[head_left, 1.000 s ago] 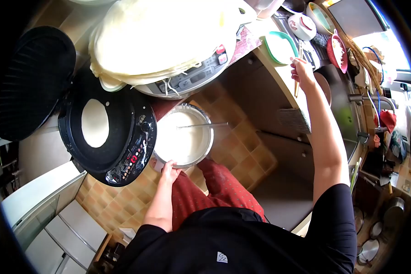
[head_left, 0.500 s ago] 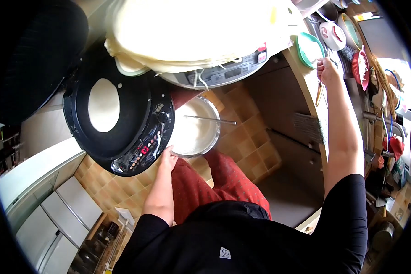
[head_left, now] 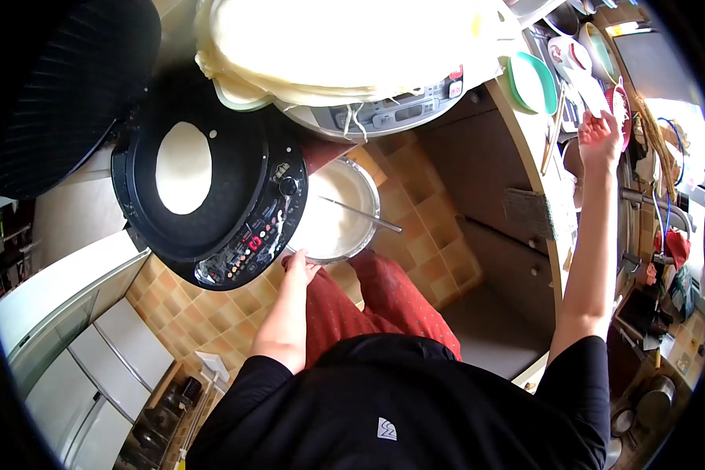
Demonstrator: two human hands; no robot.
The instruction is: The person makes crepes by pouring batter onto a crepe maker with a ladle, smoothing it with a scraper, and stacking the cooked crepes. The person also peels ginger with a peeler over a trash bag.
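Observation:
My left hand (head_left: 299, 267) grips the near rim of a metal bowl (head_left: 371, 227) of white batter, with a metal utensil (head_left: 360, 214) leaning across it. To its left, a pale oval of batter (head_left: 184, 168) lies on a black electric griddle (head_left: 243, 180). Over at the right, my right hand (head_left: 600, 138) is raised with a white, flat item (head_left: 590, 91) at its fingertips. Close to that hand are a green-rimmed dish (head_left: 533, 83), chopsticks (head_left: 554, 133) on the counter and a red basket (head_left: 620, 110).
A stack of thin pale pancakes (head_left: 345, 47) sits on a grey appliance (head_left: 384, 113) at the top. The griddle's black lid (head_left: 74, 94) stands raised on the left. A sink faucet (head_left: 654, 200) and hanging cloths are at the right.
My right hand has moved right, away from the chopsticks and green-rimmed dish, and now has the white item at its fingers. The utensil in the bowl has tilted. My left hand stays at the rim.

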